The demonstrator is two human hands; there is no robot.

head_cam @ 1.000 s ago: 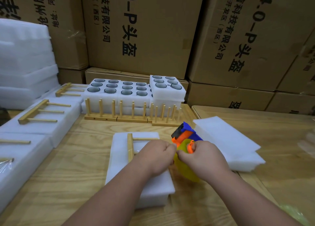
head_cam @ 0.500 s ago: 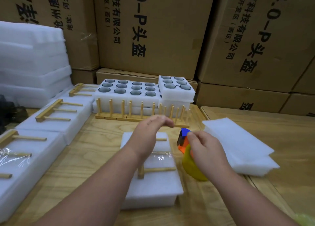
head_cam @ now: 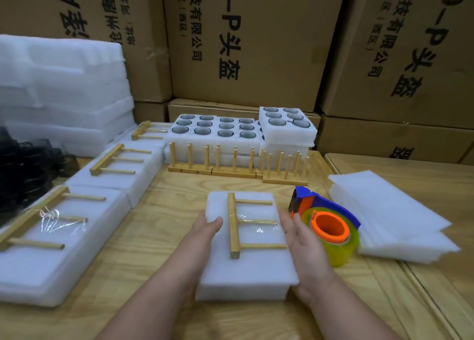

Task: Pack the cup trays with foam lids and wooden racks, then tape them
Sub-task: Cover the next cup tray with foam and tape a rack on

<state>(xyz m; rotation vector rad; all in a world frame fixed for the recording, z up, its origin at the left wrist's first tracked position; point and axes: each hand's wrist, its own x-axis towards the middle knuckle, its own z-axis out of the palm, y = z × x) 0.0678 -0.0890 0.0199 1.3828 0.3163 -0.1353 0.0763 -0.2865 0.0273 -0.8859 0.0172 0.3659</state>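
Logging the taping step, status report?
Left hand and right hand open, flanking the foam pack. Wooden rack taped on top. Tape dispenser beside right hand.

Layout around the foam pack (head_cam: 246,239) at the table's (head_cam: 159,239) near middle

On the foam pack lies a wooden rack (head_cam: 234,225); the tape dispenser (head_cam: 327,224) sits just right of it, the stack of foam lids (head_cam: 389,216) farther right. Behind it stand upright racks (head_cam: 236,161), then the cup trays (head_cam: 225,131), then cardboard boxes (head_cam: 254,39). Left lie finished packs (head_cam: 59,237).
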